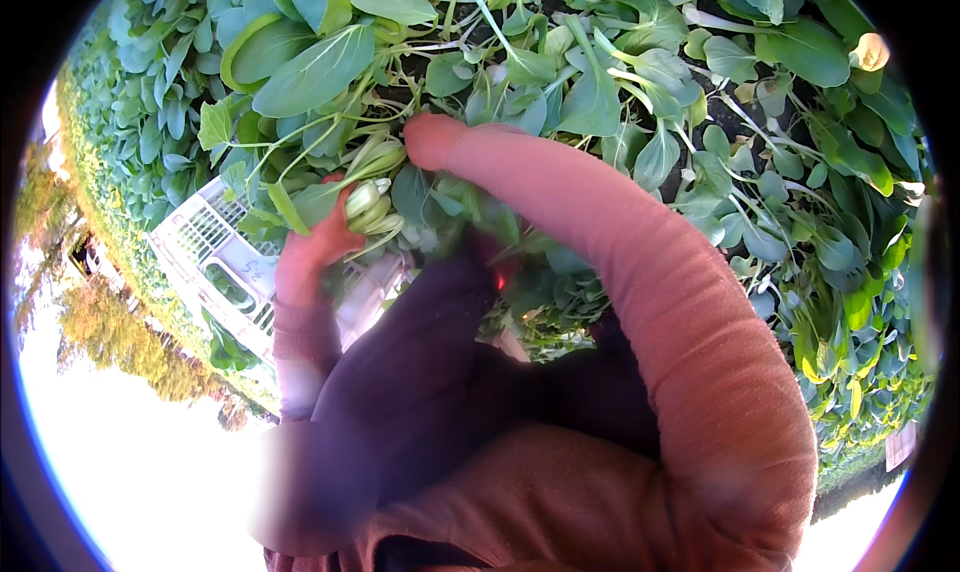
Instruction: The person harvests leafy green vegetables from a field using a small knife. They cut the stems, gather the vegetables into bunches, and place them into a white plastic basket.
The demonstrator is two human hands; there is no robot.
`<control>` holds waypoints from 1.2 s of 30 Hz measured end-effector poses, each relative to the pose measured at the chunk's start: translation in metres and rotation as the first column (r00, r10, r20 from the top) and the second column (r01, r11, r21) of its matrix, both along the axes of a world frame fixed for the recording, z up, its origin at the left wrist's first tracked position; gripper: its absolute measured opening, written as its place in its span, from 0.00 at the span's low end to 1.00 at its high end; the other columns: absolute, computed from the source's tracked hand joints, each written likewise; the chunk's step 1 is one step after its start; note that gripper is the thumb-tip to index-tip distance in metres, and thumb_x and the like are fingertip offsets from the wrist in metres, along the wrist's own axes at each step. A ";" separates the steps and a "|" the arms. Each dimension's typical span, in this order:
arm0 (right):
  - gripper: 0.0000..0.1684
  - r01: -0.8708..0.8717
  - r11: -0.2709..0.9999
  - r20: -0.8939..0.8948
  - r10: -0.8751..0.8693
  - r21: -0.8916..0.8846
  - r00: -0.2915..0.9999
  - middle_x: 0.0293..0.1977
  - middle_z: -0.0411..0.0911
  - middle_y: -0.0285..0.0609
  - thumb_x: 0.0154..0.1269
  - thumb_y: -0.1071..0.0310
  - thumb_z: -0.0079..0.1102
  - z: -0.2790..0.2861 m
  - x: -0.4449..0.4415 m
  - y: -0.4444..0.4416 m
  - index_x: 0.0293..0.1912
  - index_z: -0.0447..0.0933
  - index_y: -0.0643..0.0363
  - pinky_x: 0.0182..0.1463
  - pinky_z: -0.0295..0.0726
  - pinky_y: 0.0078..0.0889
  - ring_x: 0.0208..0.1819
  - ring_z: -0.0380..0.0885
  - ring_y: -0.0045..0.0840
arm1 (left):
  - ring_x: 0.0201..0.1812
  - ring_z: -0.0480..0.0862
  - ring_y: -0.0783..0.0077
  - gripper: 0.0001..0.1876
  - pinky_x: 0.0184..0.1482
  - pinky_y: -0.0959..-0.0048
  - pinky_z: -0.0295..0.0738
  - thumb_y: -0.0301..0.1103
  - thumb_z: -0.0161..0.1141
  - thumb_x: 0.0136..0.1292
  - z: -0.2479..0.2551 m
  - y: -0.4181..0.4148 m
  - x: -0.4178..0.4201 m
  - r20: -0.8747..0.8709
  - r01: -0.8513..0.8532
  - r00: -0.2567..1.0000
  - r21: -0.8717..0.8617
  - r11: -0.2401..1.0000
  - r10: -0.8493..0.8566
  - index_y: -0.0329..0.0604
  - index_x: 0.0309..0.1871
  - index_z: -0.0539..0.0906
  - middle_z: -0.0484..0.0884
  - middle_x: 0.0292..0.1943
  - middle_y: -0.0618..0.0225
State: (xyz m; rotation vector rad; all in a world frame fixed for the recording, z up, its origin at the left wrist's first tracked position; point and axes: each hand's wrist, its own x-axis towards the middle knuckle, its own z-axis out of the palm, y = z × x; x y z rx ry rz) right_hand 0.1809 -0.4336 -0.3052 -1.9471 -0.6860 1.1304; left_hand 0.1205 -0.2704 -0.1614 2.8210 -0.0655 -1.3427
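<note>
My left hand [330,231] grips a bunch of leafy greens, probably bok choy [367,204], around its pale, thick stalk bases. My right hand [431,141] reaches in from the right, just above and beside that bunch. Its fingers are hidden among the leaves, so I cannot tell whether it holds anything. Broad green leaves [319,69] rise in front of both hands, and thin stems cross between them. Beside my left forearm, a white plastic crate [262,266] with slatted walls stands tilted in the view, with marks on its side.
Dense rows of leafy plants [157,84] spread to the left and right. Ahead, leaves with pale stalks [592,84] sprawl over dark soil. My bent knee [420,332] is close below my hands. A pale object [900,446] stands at the far right edge.
</note>
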 end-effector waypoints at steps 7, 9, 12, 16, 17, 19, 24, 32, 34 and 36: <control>0.16 -0.320 0.945 0.032 0.323 -0.069 0.946 0.42 0.79 0.54 0.58 0.68 0.52 0.010 0.006 -0.012 0.44 0.79 0.65 0.49 0.78 0.41 0.46 0.79 0.44 | 0.61 0.69 0.53 0.40 0.64 0.67 0.61 0.34 0.67 0.38 0.015 -0.011 0.007 -0.137 -0.097 0.987 -0.047 0.994 0.089 0.41 0.62 0.68 0.69 0.59 0.50; 0.15 -0.270 0.960 0.007 0.272 -0.074 0.962 0.42 0.79 0.54 0.59 0.67 0.52 0.010 -0.002 -0.017 0.44 0.78 0.64 0.48 0.78 0.42 0.46 0.79 0.44 | 0.65 0.64 0.56 0.43 0.66 0.70 0.56 0.33 0.67 0.41 0.015 0.006 -0.009 -0.178 -0.295 0.947 -0.156 0.943 0.267 0.42 0.66 0.63 0.64 0.63 0.50; 0.11 -0.092 0.995 -0.034 0.093 0.034 0.995 0.38 0.80 0.53 0.55 0.65 0.58 -0.008 -0.007 -0.035 0.33 0.82 0.62 0.40 0.78 0.41 0.39 0.81 0.40 | 0.67 0.61 0.59 0.43 0.67 0.71 0.53 0.31 0.67 0.41 0.044 -0.015 0.004 -0.210 -0.319 0.936 -0.163 0.934 0.284 0.42 0.66 0.63 0.60 0.65 0.52; 0.13 0.191 0.974 -0.514 -0.105 0.119 0.851 0.33 0.78 0.44 0.58 0.59 0.60 0.020 0.016 -0.099 0.31 0.76 0.60 0.37 0.73 0.35 0.35 0.77 0.29 | 0.65 0.64 0.66 0.45 0.66 0.72 0.55 0.24 0.69 0.35 0.076 -0.032 0.010 -0.303 -0.584 0.811 -0.365 0.725 0.501 0.38 0.64 0.66 0.65 0.63 0.59; 0.14 0.276 0.952 -0.540 -0.163 0.135 0.825 0.32 0.76 0.41 0.59 0.58 0.60 0.032 0.016 -0.113 0.32 0.74 0.59 0.38 0.72 0.32 0.35 0.75 0.26 | 0.63 0.65 0.67 0.45 0.65 0.73 0.57 0.23 0.70 0.33 0.084 -0.035 0.009 -0.343 -0.648 0.761 -0.413 0.639 0.550 0.36 0.63 0.67 0.67 0.61 0.60; 0.15 0.424 0.885 -0.578 -0.247 0.192 0.778 0.32 0.74 0.36 0.59 0.56 0.61 0.045 0.016 -0.132 0.34 0.72 0.57 0.40 0.70 0.28 0.35 0.72 0.21 | 0.61 0.68 0.69 0.45 0.64 0.73 0.59 0.21 0.70 0.29 0.098 -0.042 0.010 -0.434 -0.744 0.658 -0.497 0.446 0.615 0.32 0.61 0.69 0.71 0.58 0.62; 0.13 0.506 0.762 -0.463 -0.307 0.404 0.832 0.36 0.74 0.30 0.64 0.60 0.58 0.083 0.034 -0.158 0.42 0.72 0.58 0.48 0.70 0.20 0.40 0.70 0.14 | 0.51 0.76 0.72 0.45 0.57 0.74 0.67 0.22 0.73 0.22 0.118 -0.060 0.022 -0.484 -0.738 0.583 -0.651 0.176 0.653 0.29 0.56 0.72 0.77 0.49 0.64; 0.45 0.570 0.606 -0.457 -0.350 0.555 0.818 0.51 0.70 0.45 0.53 0.47 0.68 0.172 0.069 -0.196 0.63 0.59 0.55 0.63 0.63 0.28 0.57 0.67 0.26 | 0.50 0.75 0.65 0.35 0.53 0.66 0.70 0.34 0.73 0.39 0.112 -0.059 0.019 0.582 0.240 0.805 -0.504 0.829 0.120 0.39 0.54 0.73 0.75 0.48 0.64; 0.49 0.541 0.525 -0.472 -0.273 0.657 0.838 0.55 0.65 0.46 0.53 0.54 0.70 0.207 0.067 -0.193 0.67 0.51 0.54 0.64 0.61 0.32 0.59 0.64 0.28 | 0.52 0.75 0.62 0.36 0.55 0.65 0.70 0.33 0.71 0.41 0.124 -0.079 0.031 0.174 -0.083 0.861 -0.880 0.469 0.479 0.40 0.57 0.70 0.74 0.50 0.62; 0.48 0.518 0.494 -0.481 -0.212 0.698 0.851 0.56 0.65 0.44 0.55 0.57 0.68 0.235 0.063 -0.193 0.68 0.51 0.53 0.64 0.62 0.32 0.60 0.64 0.27 | 0.55 0.75 0.66 0.44 0.58 0.68 0.70 0.24 0.73 0.32 0.134 -0.107 0.037 -0.377 -0.388 0.732 -0.915 -0.107 0.568 0.37 0.60 0.65 0.73 0.53 0.61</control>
